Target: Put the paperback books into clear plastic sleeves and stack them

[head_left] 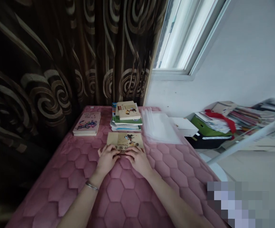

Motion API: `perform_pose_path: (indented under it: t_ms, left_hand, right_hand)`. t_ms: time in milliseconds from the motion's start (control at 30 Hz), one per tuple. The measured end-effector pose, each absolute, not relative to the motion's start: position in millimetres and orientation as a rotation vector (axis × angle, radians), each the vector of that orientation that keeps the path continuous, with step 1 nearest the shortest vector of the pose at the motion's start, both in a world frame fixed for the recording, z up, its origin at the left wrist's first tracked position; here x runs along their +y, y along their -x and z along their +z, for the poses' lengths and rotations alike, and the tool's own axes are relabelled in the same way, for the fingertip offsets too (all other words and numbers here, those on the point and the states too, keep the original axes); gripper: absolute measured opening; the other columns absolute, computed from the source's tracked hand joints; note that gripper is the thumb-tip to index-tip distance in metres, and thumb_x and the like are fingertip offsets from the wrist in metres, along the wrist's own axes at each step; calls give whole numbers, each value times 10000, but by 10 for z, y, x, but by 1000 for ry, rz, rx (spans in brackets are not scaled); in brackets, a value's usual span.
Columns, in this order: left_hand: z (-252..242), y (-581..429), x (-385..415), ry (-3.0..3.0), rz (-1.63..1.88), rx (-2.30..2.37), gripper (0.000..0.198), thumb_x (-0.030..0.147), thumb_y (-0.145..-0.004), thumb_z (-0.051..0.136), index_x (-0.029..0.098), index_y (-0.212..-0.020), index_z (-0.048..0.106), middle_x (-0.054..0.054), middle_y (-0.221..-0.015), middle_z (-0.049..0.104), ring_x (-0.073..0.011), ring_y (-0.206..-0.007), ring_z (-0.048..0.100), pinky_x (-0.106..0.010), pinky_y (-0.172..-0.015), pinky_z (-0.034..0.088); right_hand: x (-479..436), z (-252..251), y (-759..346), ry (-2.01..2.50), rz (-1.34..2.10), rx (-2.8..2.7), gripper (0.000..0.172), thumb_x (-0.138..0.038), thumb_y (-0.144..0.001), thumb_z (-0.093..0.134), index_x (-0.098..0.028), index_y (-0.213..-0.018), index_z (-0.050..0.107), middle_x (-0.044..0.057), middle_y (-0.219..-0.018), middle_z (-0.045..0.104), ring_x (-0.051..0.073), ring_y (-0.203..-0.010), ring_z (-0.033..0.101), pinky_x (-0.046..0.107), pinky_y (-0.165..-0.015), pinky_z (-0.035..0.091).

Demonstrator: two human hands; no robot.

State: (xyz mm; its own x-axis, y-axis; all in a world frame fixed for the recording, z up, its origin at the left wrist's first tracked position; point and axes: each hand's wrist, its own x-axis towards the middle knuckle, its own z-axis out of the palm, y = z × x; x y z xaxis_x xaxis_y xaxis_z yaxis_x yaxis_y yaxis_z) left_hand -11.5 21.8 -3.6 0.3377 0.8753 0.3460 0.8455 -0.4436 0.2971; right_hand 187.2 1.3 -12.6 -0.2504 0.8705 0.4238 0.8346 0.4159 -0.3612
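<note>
A tan book (pixel 127 138) with small painted figures and dark characters on its cover lies on the pink quilted surface in front of me. My left hand (pixel 107 158) grips its near left part, fingers bent over the cover. On the near right part, my right hand (pixel 138 160) holds it the same way, thumb close to the near edge. The thumbs lie near each other at the middle of that edge. My fingers hide the lower part of the cover. A bracelet circles my left wrist.
Behind the book stands a stack of books (pixel 127 121), a tan one on top. Pink-covered books (pixel 87 123) lie at the left, clear plastic sheets (pixel 160 126) at the right. Beyond the right edge are a white box (pixel 184 126) and piled papers (pixel 249 114). A patterned curtain (pixel 92 50) hangs behind.
</note>
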Motion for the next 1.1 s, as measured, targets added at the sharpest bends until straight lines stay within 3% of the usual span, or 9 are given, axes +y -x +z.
perform_pose_path:
  t_ms: [300, 767, 867, 967, 1100]
  left_hand:
    - [27, 657, 345, -2323, 635, 1633, 189, 256, -831, 633, 370, -945, 732, 5, -1026, 655, -229, -1043, 537, -463, -887, 343]
    - [130, 668, 328, -2222, 484, 1640, 251, 262, -838, 579, 367, -1014, 723, -27, -1070, 614, -248, -1078, 500, -494, -912, 366]
    - [232, 534, 200, -2335, 530, 1733, 183, 303, -823, 591, 325, -923, 742, -42, -1110, 592, -263, -1093, 481, -503, -916, 362]
    - [290, 285, 46, -2540, 579, 1816, 152, 359, -788, 643, 242, -840, 725, -78, -1200, 568, -288, -1136, 460, -527, -977, 311]
    - [300, 18, -77, -2529, 459, 2008, 198, 302, -837, 589, 181, -962, 685, -132, -1169, 613, -295, -1087, 529, -477, -930, 356]
  right_hand:
    - [94, -109, -2514, 1216, 318, -2268, 370, -107, -876, 502, -352, -1060, 710, -5, -1190, 671, 211, -1130, 538, 470, -1008, 383]
    - [187, 26, -2796, 1128, 956, -2206, 313, -210, -865, 510, -271, -1098, 710, 19, -1286, 620, 207, -1289, 466, 448, -1108, 321]
    - [348, 101, -2686, 1232, 819, -2214, 313, -224, -843, 531, -223, -1103, 705, 71, -1293, 609, 229, -1217, 530, 418, -1056, 388]
    - [606, 200, -2440, 1523, 439, -2242, 334, -255, -897, 478, -181, -1166, 662, 108, -1299, 590, 234, -1213, 518, 399, -1060, 370]
    - [981, 268, -2122, 1794, 216, -2322, 370, -332, -947, 436, -209, -1269, 571, 100, -1343, 552, 262, -1252, 474, 423, -1032, 374]
